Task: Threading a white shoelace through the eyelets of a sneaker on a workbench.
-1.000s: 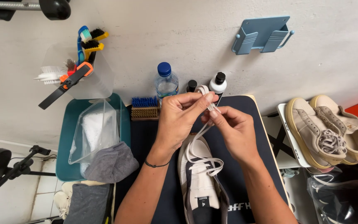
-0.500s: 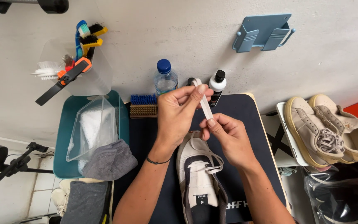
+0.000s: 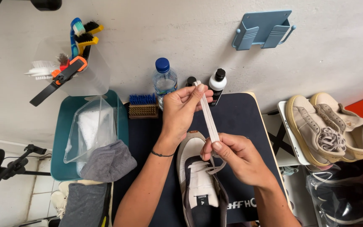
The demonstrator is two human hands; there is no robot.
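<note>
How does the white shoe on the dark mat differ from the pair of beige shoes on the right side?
The white low-top shoe lies alone on the dark mat, while the beige low-top shoes lie as a pair off the mat. The white shoe's flat white lace is pulled straight between the left hand and right hand; the beige shoes' laces sit bunched, untouched. The beige shoes look dirtier. Both are lace-up sneakers.

White shoelace [image 3: 209,117], navy mat [image 3: 240,117]

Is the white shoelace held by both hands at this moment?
Yes, the left hand pinches the upper end of the white shoelace and the right hand pinches it lower down, above the shoe.
</note>
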